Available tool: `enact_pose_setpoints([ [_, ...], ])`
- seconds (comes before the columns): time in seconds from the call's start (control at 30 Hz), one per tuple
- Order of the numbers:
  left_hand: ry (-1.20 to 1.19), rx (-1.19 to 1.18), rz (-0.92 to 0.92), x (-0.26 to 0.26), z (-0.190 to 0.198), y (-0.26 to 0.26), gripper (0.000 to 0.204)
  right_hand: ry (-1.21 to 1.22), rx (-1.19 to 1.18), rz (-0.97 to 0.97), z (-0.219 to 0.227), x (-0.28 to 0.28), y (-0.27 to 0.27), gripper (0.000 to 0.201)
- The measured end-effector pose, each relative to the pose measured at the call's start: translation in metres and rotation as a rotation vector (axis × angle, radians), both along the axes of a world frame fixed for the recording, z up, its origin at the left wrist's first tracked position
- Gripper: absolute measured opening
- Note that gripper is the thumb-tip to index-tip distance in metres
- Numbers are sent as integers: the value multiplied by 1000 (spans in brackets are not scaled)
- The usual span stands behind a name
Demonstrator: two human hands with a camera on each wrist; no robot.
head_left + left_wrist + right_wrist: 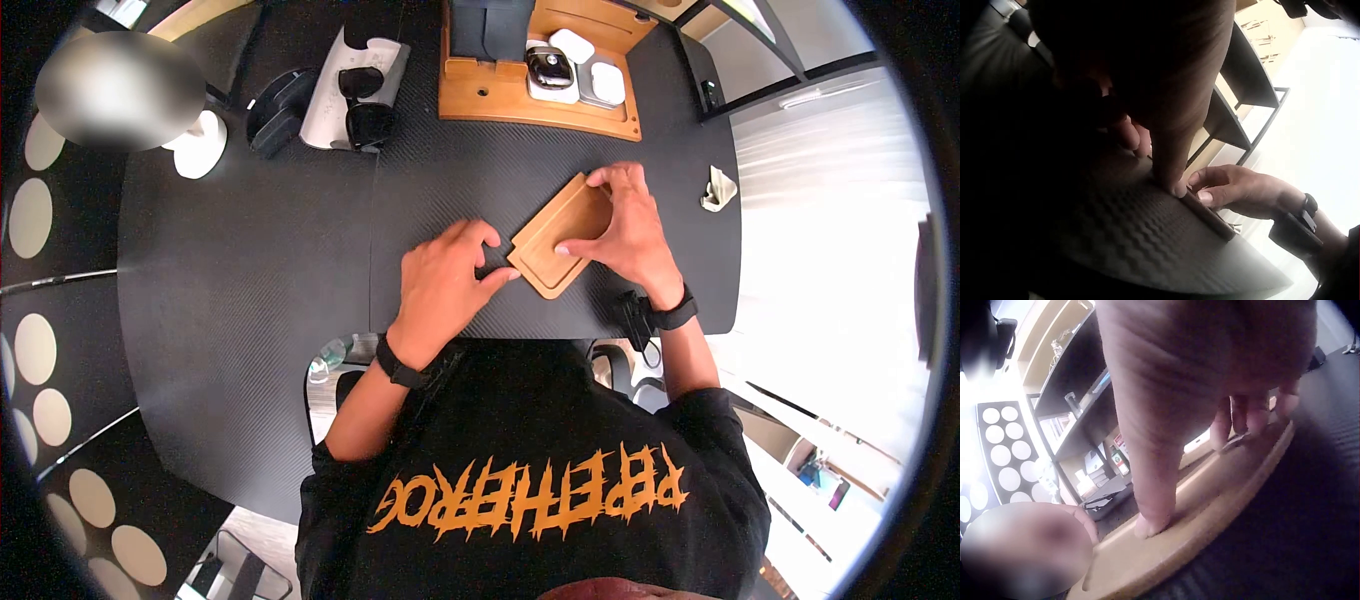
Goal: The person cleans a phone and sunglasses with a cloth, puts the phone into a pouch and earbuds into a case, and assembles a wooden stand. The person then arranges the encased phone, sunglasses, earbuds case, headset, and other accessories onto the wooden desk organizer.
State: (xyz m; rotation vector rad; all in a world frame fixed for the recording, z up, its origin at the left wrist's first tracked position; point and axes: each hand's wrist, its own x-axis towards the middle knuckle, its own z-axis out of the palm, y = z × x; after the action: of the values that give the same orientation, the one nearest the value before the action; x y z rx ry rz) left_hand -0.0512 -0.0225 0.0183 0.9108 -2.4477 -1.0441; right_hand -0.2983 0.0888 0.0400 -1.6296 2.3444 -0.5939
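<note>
A small wooden tray (pixel 545 262) with a raised rim lies slanted on the dark table in front of the person. The right hand (pixel 632 228) grips it from the right, thumb on the tray's recessed floor and fingers bent at its far end. In the right wrist view, the thumb (pixel 1152 519) presses down inside the rim. On the other side is the left hand (pixel 440 280), its thumb tip right at the tray's near left corner. The left index finger bends loosely beside the tray's left edge, with a gap to the thumb.
A wooden desk organizer (pixel 470 105) stands at the back, with a watch (pixel 550 68) and white cases on it. Sunglasses (pixel 368 125) lie on a pale holder (pixel 325 110) at the back left. A crumpled tissue (pixel 718 190) lies near the right edge of the table (pixel 250 270).
</note>
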Motion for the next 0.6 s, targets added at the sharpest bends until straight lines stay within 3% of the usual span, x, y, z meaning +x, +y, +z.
enact_pose_setpoints([
  [0.13,12,-5,19,2,-3,2,40,-77,-98,35,19,-5,-28,92],
  [0.2,20,25,11,4,-3,2,40,-238,-293,-32,31,-9,-61,92],
  [0.27,29,18,12,6,-4,3,40,-241,-497,-47,47,-11,-100,91],
  [0.37,73,-23,16,9,-9,3,40,-191,-575,-102,38,-30,-160,88],
  [0.43,114,-49,24,11,-10,4,40,-190,-791,-92,32,-28,-190,68],
  [0.53,105,16,58,13,-8,5,40,-192,-761,-209,26,-25,-216,81],
  [0.6,172,20,52,15,-11,5,39,-238,-732,-210,19,-25,-222,74],
])
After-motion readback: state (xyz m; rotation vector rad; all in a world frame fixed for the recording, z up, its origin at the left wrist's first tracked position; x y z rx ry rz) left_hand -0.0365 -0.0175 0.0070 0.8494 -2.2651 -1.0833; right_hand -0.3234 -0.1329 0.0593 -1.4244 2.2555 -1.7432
